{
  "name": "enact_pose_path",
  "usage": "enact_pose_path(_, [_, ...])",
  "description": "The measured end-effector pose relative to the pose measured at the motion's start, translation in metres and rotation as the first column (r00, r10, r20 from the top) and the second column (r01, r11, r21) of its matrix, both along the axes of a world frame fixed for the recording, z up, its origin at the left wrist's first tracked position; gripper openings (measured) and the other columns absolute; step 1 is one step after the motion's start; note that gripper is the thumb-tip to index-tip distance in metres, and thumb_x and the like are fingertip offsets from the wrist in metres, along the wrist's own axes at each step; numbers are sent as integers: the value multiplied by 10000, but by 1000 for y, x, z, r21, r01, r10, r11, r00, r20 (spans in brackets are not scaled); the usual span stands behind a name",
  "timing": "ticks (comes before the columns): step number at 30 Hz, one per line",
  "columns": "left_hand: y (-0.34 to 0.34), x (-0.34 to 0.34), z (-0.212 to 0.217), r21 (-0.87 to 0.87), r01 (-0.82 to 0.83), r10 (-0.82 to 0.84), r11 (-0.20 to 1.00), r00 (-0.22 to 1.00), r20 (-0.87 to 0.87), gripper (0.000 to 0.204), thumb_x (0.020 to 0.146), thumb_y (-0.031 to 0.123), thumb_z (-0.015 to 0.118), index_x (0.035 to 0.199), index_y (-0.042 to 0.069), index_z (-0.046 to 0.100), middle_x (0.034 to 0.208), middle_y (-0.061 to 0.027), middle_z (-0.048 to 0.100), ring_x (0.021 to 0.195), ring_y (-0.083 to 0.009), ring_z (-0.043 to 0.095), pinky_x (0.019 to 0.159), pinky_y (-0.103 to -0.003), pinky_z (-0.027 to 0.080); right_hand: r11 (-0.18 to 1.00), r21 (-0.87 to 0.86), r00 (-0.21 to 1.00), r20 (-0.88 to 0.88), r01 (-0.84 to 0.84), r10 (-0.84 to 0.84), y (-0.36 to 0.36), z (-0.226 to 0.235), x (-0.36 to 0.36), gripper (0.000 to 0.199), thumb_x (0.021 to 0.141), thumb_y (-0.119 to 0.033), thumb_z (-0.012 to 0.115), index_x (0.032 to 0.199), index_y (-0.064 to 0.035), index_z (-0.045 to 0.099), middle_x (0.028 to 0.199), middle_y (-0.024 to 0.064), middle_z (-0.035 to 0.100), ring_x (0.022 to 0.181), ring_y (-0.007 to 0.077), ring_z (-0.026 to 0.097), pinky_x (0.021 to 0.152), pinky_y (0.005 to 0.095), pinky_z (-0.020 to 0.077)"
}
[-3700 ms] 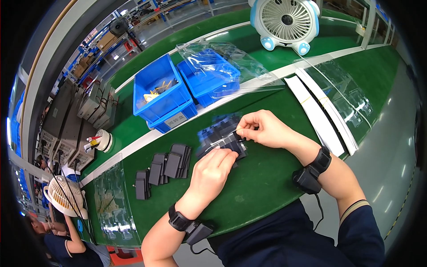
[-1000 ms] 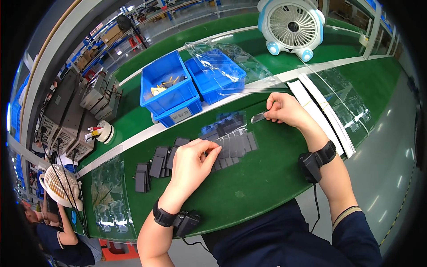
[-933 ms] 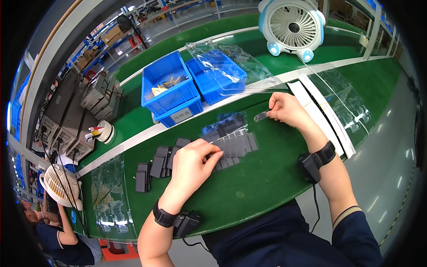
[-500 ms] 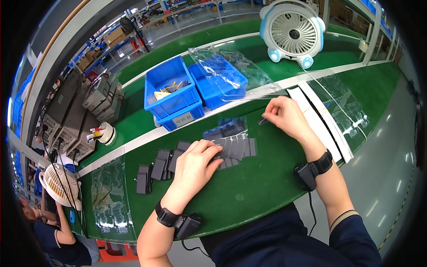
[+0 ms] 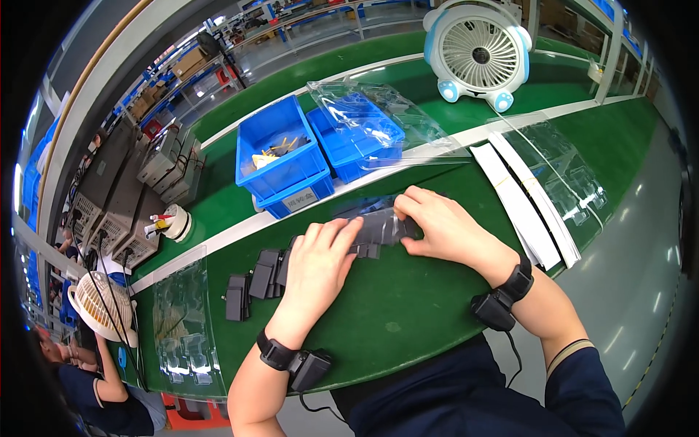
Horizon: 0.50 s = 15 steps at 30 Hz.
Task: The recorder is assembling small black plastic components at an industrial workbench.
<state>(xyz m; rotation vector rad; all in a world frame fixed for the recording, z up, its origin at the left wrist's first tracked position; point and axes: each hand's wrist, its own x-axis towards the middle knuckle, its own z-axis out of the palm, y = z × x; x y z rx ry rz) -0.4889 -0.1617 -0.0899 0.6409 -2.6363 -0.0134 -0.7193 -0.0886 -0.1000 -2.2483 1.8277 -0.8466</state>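
Observation:
A dark, glossy sheet [image 5: 378,227] with faint pale lines lies between my two hands over the green tabletop. At its left end my left hand [image 5: 317,266] is closed, with thumb and forefinger at its edge. The curled fingers of my right hand [image 5: 440,227] grip its right end. Beneath and behind it, more dark sheets [image 5: 349,207] show in part. Several flat black rectangular pieces [image 5: 237,297] lie in overlapping groups left of my left hand, which hides some of them. Each wrist wears a black strap with a small box.
Stacked blue bins [image 5: 284,164] with small parts stand behind my hands. A blue tray [image 5: 364,138] sits beside them under clear plastic. White strips [image 5: 517,204] and clear trays [image 5: 568,182] lie at right. There are two fans [image 5: 480,54], and another person [image 5: 102,386] at lower left.
My right hand has moved left and down from the far right onto the dark sheet's right end. My left hand stays nearly in place; the fanned sheets now appear as one strip.

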Motion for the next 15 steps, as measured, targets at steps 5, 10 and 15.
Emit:
enact_pose_path(5, [3,4,9,116,18,-16,993,1000,-15,698,684,146,822,1322,106,541,1244,-93,573,1139,-292,533,920,-403,442,998,-45,999,-12,-34,34,5,-2,3,425,676,-261,822,941,-94,535,941,73,564,951,292,592,756,415,518])
enact_pose_path(10, [0,10,3,23,-83,84,996,996,-33,786,645,138,856,1351,96,514,1272,-105,554,1184,-302,511,975,-421,403,994,-111,1000,-1,-2,2,-2,-7,13,404,707,-217,811,962,-85,527,953,79,559,955,289,598,763,405,522])
enact_pose_path(15, [-15,27,21,66,-127,139,990,962,-233,630,724,109,813,1300,59,563,1136,-135,643,1061,-316,598,927,-404,458,986,-157,973,228,62,-25,-3,-6,1,305,748,-199,795,883,-55,562,854,67,592,792,252,628,669,374,508])
